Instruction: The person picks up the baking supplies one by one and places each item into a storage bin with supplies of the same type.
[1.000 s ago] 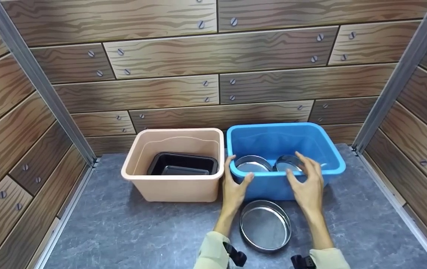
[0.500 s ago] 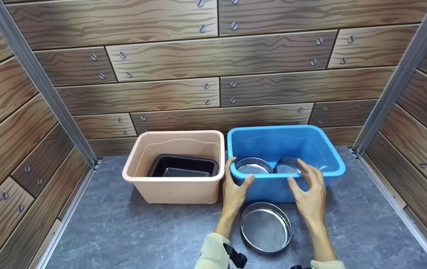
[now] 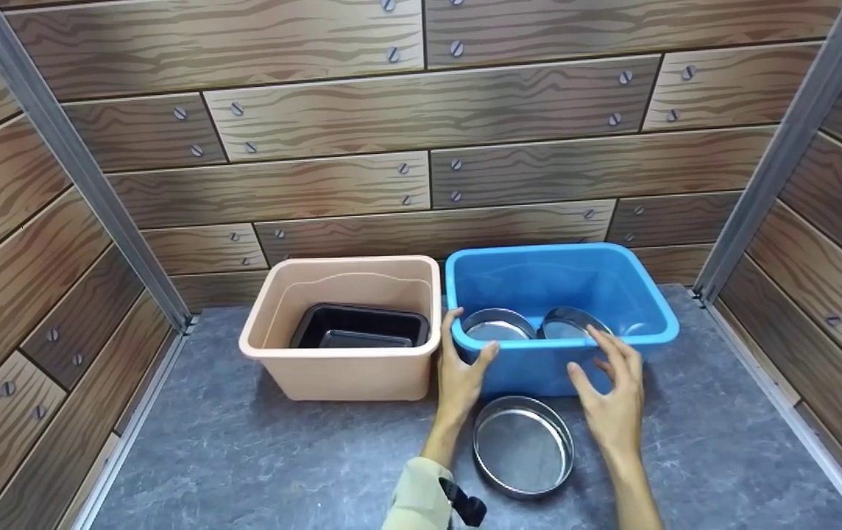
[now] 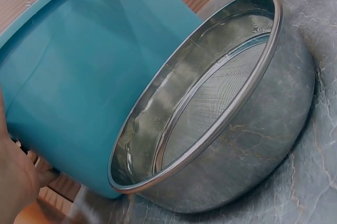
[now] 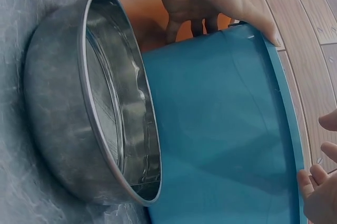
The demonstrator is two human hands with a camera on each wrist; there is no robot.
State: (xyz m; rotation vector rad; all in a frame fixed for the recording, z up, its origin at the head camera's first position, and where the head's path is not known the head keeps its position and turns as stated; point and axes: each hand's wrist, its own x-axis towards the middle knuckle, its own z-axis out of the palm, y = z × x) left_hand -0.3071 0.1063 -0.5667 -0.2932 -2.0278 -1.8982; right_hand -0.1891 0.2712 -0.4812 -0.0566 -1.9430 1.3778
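In the head view, my left hand (image 3: 459, 379) rests at the front left corner of a blue bin (image 3: 531, 372), thumb on the front wall and fingers along the left side. My right hand (image 3: 616, 416) hovers at the bin's front right with thumb and fingers spread, holding nothing; its fingertips are near the front rim. Inside the bin lie a round metal sieve or pan (image 3: 498, 327) and a smaller round one (image 3: 564, 327), both partly hidden by the front wall. A large round metal sieve (image 4: 221, 87) with a fine mesh stands on the table before the bin, between my forearms.
A peach bin (image 3: 347, 374) with a black rectangular loaf pan (image 3: 362, 320) in it stands left of the blue one, close beside it. Wood-patterned walls (image 3: 303, 177) enclose the grey marbled table (image 3: 259, 456) at the back and both sides.
My right hand has drawn back from over the rim toward me, its thumb now lower. The left hand, the bins and the metal pieces have stayed in place.
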